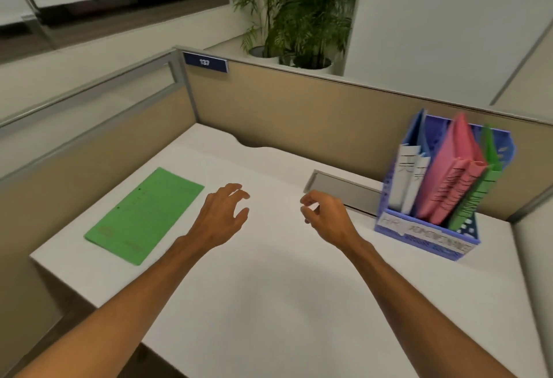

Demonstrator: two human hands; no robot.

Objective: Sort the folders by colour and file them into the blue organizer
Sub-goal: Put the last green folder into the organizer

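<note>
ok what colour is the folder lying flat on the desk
Green. The folder shows plainly in the head view, left of both hands.

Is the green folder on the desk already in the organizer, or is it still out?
Out. The green folder lies flat and closed on the desk, left of both hands, far from the organizer at the right.

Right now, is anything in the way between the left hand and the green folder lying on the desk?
No, nothing visible. The left hand hovers open just right of the green folder, with only bare desk between them.
</note>
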